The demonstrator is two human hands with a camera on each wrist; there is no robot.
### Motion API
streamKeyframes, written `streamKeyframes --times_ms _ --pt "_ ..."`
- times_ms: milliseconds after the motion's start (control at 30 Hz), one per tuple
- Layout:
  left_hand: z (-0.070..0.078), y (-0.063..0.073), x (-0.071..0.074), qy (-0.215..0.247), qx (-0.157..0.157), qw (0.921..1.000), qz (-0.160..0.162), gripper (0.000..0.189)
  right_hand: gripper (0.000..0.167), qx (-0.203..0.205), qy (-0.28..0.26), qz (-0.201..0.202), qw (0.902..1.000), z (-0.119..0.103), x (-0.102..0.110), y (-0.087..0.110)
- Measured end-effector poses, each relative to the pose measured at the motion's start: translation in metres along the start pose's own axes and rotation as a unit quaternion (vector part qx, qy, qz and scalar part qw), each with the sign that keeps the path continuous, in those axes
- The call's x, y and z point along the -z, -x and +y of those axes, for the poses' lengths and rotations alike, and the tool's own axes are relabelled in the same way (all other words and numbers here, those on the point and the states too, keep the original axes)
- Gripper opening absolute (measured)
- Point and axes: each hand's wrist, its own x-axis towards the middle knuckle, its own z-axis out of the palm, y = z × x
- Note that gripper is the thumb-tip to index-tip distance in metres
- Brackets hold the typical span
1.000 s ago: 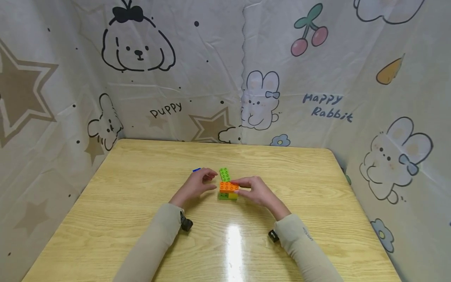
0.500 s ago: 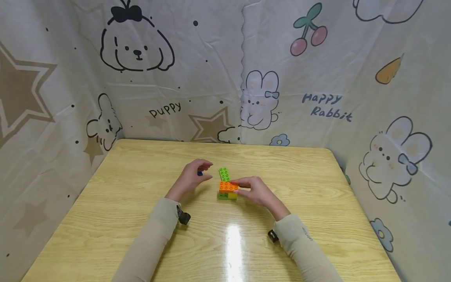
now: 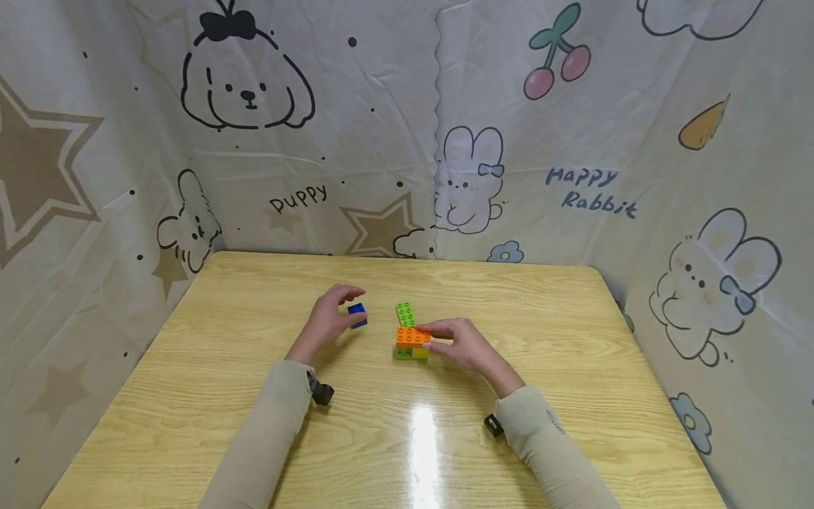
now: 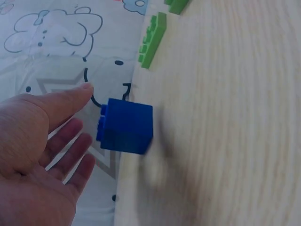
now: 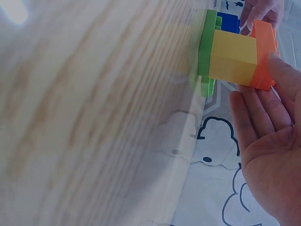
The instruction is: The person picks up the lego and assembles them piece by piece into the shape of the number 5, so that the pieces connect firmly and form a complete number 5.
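Nearest, two beige sleeves [image 3: 263, 438] reach over the pale wooden table [image 3: 159, 417], a small black camera [image 3: 323, 394] showing at the left cuff. Further in, the right hand [image 3: 461, 344] pinches the right end of an orange block [image 3: 412, 336], thumb in front and fingers behind. This block is bright, oblong and studded on top; it sits on a smooth-sided, chunky yellow block [image 5: 233, 56], which stands on one end of a thin green base [image 3: 403, 353], whose bare studs show to the left. Beyond and to the left, a deep blue block [image 3: 359, 322] stands on the table, boxy and plain-sided with its studs up. The left hand [image 3: 326, 316] is beside it, thumb and fingers held wide and gripping nothing. Just behind the stack lies a flat light-green block [image 3: 405, 314], its studs in two rows. Past the table hangs a whitish cloth [image 3: 381, 148] printed with cartoon animals.
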Motion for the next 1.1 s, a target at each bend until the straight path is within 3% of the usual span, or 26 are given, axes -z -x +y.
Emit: streamKeyframes --times_ms 100,233,467,633,1100 --pt "-0.005 0.001 0.000 -0.002 0.000 1.0000 0.001 0.048 0.039 -0.005 -0.004 0.000 1.0000 0.000 0.000 0.000" --pt "-0.009 0.003 0.000 0.006 0.022 0.9997 -0.006 0.049 0.039 -0.001 -0.007 0.000 1.0000 0.002 0.000 0.000" --pt "-0.011 0.004 -0.002 0.008 0.043 0.9987 -0.024 0.048 0.039 0.003 -0.006 0.002 1.0000 0.002 0.000 0.000" --pt "-0.012 0.005 -0.005 0.005 0.057 0.9981 -0.021 0.042 0.039 0.003 -0.005 0.001 1.0000 0.002 0.000 0.000" --pt "-0.016 0.006 -0.009 -0.003 0.058 0.9983 -0.009 0.039 0.039 -0.001 0.000 -0.002 1.0000 0.001 0.000 -0.001"
